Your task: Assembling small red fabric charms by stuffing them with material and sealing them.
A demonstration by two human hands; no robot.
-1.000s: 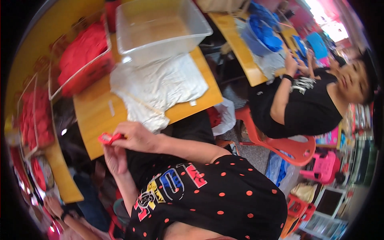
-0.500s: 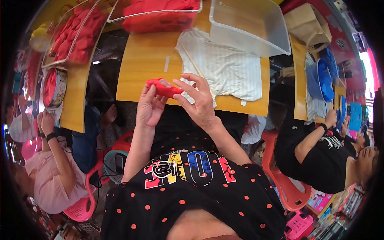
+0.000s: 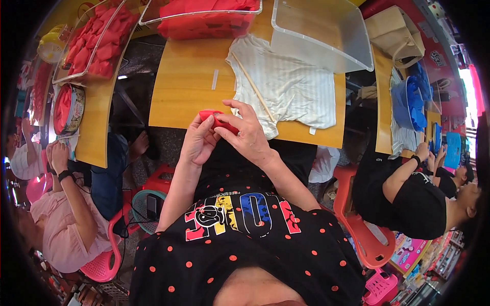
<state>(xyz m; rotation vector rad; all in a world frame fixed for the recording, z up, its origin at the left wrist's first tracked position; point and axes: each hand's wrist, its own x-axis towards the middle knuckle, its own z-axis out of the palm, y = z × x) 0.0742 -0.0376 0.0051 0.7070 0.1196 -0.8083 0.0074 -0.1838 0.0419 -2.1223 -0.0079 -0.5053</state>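
Note:
A small red piece of folded fabric (image 3: 205,113) is held in both hands just off the table's front edge. At its left end, my left hand (image 3: 198,142) pinches it between thumb and fingers. My right hand (image 3: 251,136) grips its right part, with the thumb and fingertips pressed on the middle; the right fingers hide some of the fabric. Beyond my hands, a wrinkled white striped cloth (image 3: 303,94) lies on the wooden table (image 3: 178,92). A thin wooden stick (image 3: 253,86) rests slantwise on that cloth, close to my right hand.
A clear bin (image 3: 326,48) stands at the far right of the table. Red fabric pieces (image 3: 204,28) fill another bin at the far left. A narrow white strip (image 3: 215,79) lies on the tabletop. People (image 3: 66,224) sit at tables on both sides.
My right hand's fingers have closed in on the red fabric and moved left toward my left hand. The fabric has shifted slightly right and down and is more covered.

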